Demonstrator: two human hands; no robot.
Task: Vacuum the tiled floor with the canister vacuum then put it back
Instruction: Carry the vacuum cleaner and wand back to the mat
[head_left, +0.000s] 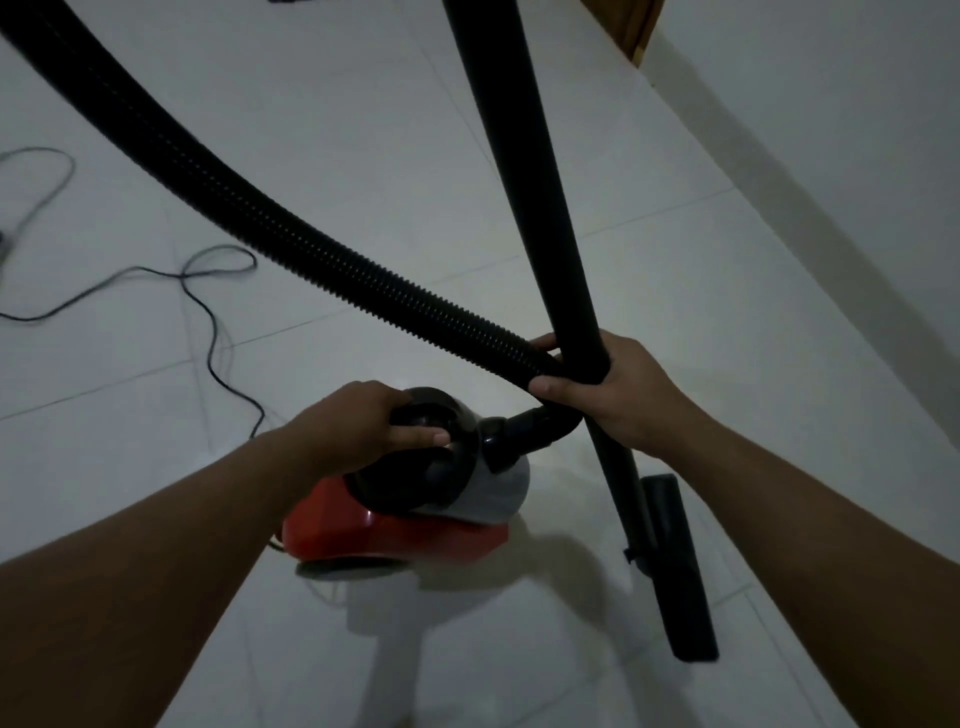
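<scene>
A red, white and black canister vacuum (395, 530) hangs just above the white tiled floor (363, 130), with a shadow beneath it. My left hand (358, 423) grips its black top handle. My right hand (618, 389) holds the smooth black wand (530, 171) together with the ribbed black hose (291, 228) where they cross. The hose runs from the vacuum's front port up to the upper left. The wand's black floor nozzle (675, 566) is at the lower right, close to the floor.
The vacuum's thin dark power cord (208, 291) lies looped on the tiles at the left. A white wall (831, 156) runs along the right side, with a wooden edge (631, 31) at the top right.
</scene>
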